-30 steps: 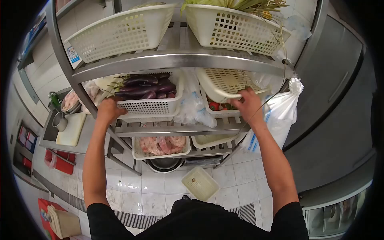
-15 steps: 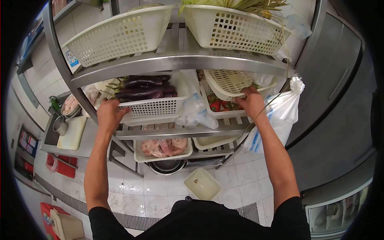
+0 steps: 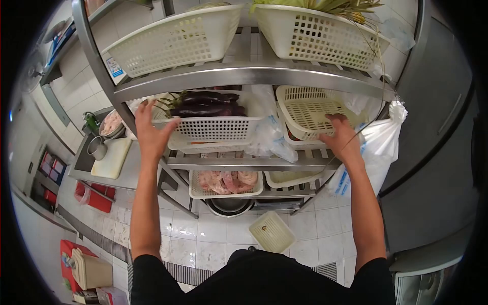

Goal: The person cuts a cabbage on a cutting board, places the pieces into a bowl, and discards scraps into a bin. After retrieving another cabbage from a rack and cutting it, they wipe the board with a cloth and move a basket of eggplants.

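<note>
On the middle shelf, a white basket (image 3: 218, 128) holds dark purple eggplants (image 3: 206, 104). My left hand (image 3: 152, 128) is beside its left end, fingers spread, with nothing in it. My right hand (image 3: 339, 136) has its fingers apart at the front right of an empty-looking cream basket (image 3: 300, 119); whether the fingertips touch it I cannot tell. That basket rests over another white basket, which hides most of its contents. Between the two stacks lies a clear plastic bag (image 3: 272, 140).
Large baskets (image 3: 175, 44) stand above on the metal shelf (image 3: 244, 76). Below is a basket of raw meat (image 3: 226, 182). A white bag (image 3: 378, 142) hangs at the right post. A tray (image 3: 272, 231) lies on the floor. The counter at left holds a cutting board (image 3: 112, 157).
My left hand has let go of the eggplant basket's edge and opened. The cream basket now sits lower and flatter over the red vegetables, and my right hand's fingers have spread.
</note>
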`<state>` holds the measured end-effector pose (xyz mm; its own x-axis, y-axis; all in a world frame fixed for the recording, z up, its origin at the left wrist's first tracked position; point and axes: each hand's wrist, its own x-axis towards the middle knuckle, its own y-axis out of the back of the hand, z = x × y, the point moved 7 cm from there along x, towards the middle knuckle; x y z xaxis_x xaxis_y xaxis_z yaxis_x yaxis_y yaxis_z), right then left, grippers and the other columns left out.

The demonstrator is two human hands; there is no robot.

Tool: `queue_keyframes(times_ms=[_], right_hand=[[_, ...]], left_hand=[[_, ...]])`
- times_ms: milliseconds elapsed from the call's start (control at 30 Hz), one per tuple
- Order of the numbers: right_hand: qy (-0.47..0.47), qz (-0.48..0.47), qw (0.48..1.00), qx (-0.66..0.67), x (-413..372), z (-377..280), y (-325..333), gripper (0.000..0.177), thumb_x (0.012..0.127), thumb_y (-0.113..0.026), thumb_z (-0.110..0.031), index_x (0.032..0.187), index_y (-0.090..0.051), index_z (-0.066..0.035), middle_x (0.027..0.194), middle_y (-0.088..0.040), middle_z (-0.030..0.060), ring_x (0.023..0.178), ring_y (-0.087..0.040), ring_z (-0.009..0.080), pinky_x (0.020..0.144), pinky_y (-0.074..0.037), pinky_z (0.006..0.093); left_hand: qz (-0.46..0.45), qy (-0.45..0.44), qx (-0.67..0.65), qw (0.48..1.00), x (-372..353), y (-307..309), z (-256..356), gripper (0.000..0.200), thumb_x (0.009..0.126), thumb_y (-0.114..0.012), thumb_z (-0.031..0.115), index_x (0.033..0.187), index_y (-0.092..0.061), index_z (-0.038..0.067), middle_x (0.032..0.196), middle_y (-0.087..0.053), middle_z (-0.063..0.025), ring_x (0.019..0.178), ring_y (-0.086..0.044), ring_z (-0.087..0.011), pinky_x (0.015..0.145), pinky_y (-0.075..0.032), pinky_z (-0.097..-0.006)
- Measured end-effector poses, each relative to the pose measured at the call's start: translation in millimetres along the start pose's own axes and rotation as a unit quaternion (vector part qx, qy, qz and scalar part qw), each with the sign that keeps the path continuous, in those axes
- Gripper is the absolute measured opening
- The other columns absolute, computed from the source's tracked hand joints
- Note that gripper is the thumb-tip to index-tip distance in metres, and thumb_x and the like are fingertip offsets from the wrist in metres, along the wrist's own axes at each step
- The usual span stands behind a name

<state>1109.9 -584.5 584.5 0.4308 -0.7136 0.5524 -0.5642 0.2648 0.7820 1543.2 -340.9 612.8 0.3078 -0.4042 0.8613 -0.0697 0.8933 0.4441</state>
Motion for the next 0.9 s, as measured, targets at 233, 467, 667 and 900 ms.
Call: queue_keyframes(times_ms=[233,467,667,900], right_hand=[[-0.263,-0.236,0.739,0.573,-25.4,-101.9,-140.5,0.071,0.096,-0.06,-0.052,0.144,-0.047,-0.003,0.131,-0.058,0.0127,0.104,-0.061,0.0242,0.084,-0.053,0.037],[-0.288,-0.171,0.697,0.634,31.2,-129.7,-179.3,0.04,0.092,-0.066,-0.029,0.122,-0.055,-0.004,0.12,-0.058,0.0087,0.11,-0.054,0.0249,0.094,-0.048,0.0451],[-0.247,-0.113,0.671,0.69,2.0,-139.9,-112.4,0.031,0.092,-0.058,-0.017,0.118,-0.055,0.0,0.117,-0.058,0.0107,0.106,-0.055,0.0227,0.088,-0.054,0.0462],[-0.273,-0.147,0.635,0.708,-153.4,-118.2,-89.2,0.032,0.085,-0.056,-0.004,0.117,-0.06,0.001,0.108,-0.064,0.0105,0.095,-0.066,0.0214,0.082,-0.059,0.0374]], left_hand=[[-0.212,0.554,-0.467,0.656,-38.8,-67.3,-83.1,0.059,0.095,-0.052,0.046,0.142,-0.039,0.013,0.154,-0.034,-0.0169,0.135,-0.039,-0.0478,0.096,-0.041,-0.0704],[-0.154,0.516,-0.578,0.613,-57.9,-59.1,-70.9,0.04,0.089,-0.051,0.015,0.123,-0.043,-0.003,0.142,-0.039,-0.0268,0.126,-0.046,-0.0533,0.096,-0.046,-0.0707],[-0.061,0.437,-0.587,0.678,-101.4,25.1,-21.2,0.048,0.092,-0.055,0.019,0.134,-0.045,-0.004,0.13,-0.055,-0.0218,0.119,-0.056,-0.0378,0.094,-0.052,-0.0605],[-0.025,0.539,-0.657,0.526,-276.6,139.8,33.9,0.053,0.091,-0.055,0.024,0.138,-0.047,0.001,0.127,-0.061,-0.0212,0.109,-0.066,-0.0356,0.094,-0.056,-0.0505]])
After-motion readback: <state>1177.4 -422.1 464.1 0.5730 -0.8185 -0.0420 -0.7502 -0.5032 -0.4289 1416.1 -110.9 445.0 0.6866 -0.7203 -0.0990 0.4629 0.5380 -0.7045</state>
